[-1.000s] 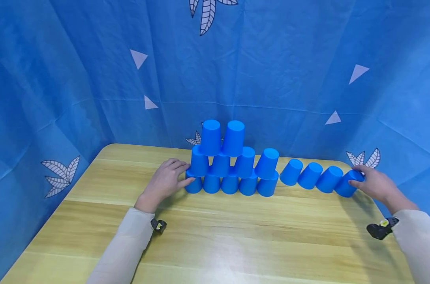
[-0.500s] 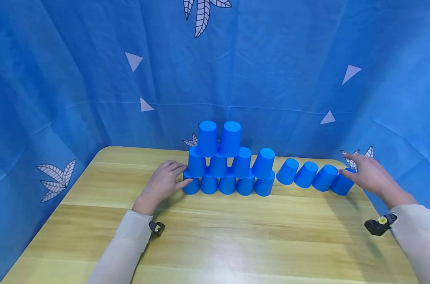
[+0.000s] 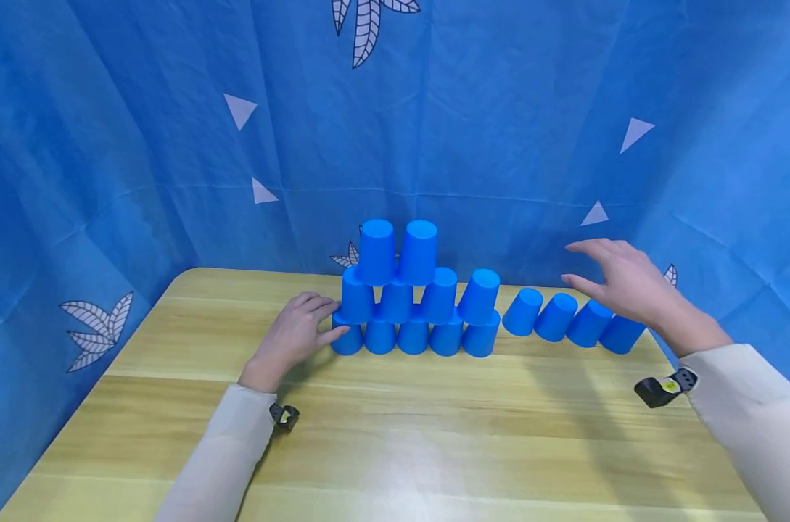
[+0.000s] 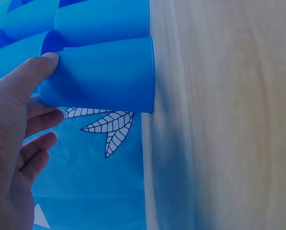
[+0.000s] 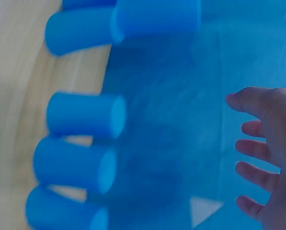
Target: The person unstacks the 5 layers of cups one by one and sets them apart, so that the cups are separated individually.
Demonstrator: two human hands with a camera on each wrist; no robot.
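Upside-down blue cups form a stack on the wooden table. Its bottom row ends on the left in a blue cup (image 3: 347,341), where my left hand (image 3: 295,330) sits. In the left wrist view the thumb (image 4: 43,67) lies on one side of that cup's narrow end and the fingers reach to its other side. Two cups make the top layer, one of them the top-right cup (image 3: 419,254). My right hand (image 3: 636,286) is raised with nothing in it, fingers spread apart from the thumb, above the separate row of blue cups (image 3: 556,317).
The wooden table (image 3: 395,442) extends in front of the cups. A blue curtain (image 3: 499,145) with leaf and triangle prints hangs close behind the table's back edge. The second layer ends at the right in a slightly tilted-looking cup (image 3: 479,297).
My right hand has let go of the rightmost loose cup and moved up and left, away from it. My left hand stays at the stack's lower left cup.
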